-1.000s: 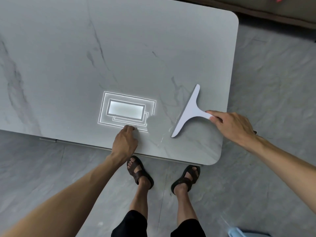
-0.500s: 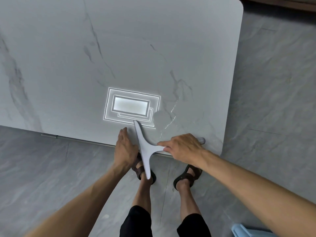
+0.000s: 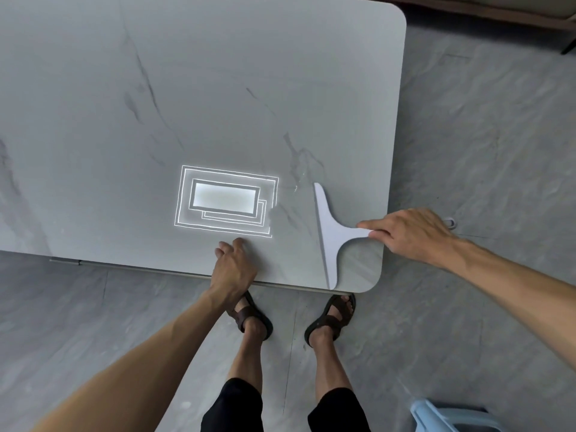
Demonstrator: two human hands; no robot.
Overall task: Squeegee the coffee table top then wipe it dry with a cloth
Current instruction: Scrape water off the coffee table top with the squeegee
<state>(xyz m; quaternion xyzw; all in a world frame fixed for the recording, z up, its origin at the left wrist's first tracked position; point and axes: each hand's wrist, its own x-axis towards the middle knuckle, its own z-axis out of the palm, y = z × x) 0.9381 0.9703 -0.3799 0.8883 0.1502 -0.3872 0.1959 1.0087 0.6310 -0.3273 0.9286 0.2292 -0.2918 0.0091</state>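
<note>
A grey, marble-patterned coffee table top [image 3: 218, 88] filled the left and centre of the view from above, its veins dark and its surface glossy. Near the table's front edge shone the bright rectangular reflection of a ceiling light [image 3: 226, 201].

Just right of and below that glare, the left hand [image 3: 233, 266] rested on the table by the front edge. Its fingers were curled under and nothing could be seen in it. It looked to be bracing the person. Below the edge, two feet in brown sandals [image 3: 252, 316] stood on the grey floor.

Further right lay the white squeegee [image 3: 330, 235], on the table near its right end. The blade ran from the table's interior down to the front edge beside the rounded corner. A few faint wet glints showed just left of the blade's far tip.

The right hand [image 3: 411, 235] gripped the squeegee's handle, with the forefinger stretched along it and the other fingers wrapped round. At the lower right corner sat part of a pale blue plastic object [image 3: 436, 416].

The squeegee stage seemed to be under way near the table's right end. How much had been cleared could not be told. No cloth was in view, so the drying looked not yet started.
</note>
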